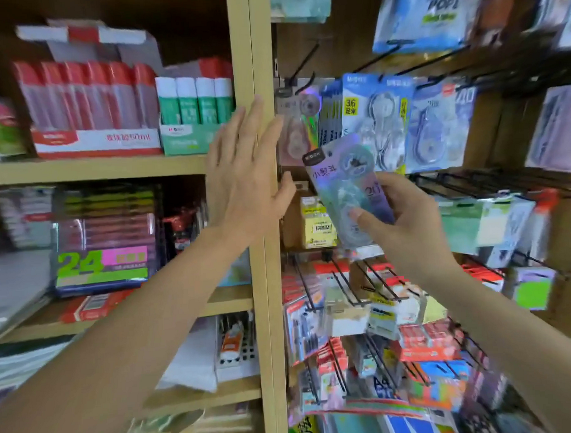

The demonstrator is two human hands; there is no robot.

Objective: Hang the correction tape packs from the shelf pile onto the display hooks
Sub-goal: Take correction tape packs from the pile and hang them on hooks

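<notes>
**Head view**

The right hand is raised in front of the hook display. Its fingers and thumb are curled round the lower half of a correction tape pack. The pack is carried clear of the hooks and is tilted, with its dark top edge leaning to the left. Its top edge overlaps the lower ends of the packs already hung: a pink pack to the left and a blue-and-white pack to the right. These packs are suspended from black wire display hooks.

The left hand is held up in front of the wooden upright that divides the shelves from the hook display. Its fingers are straight and spread, and nothing is grasped. Whether the palm touches the upright cannot be told.

On the shelf to the left, a tray of red-capped glue bottles is placed beside a tray of green glue sticks. A yellow sticky-note pack is hung just left of the held pack. Fine print is lost to blur.
</notes>
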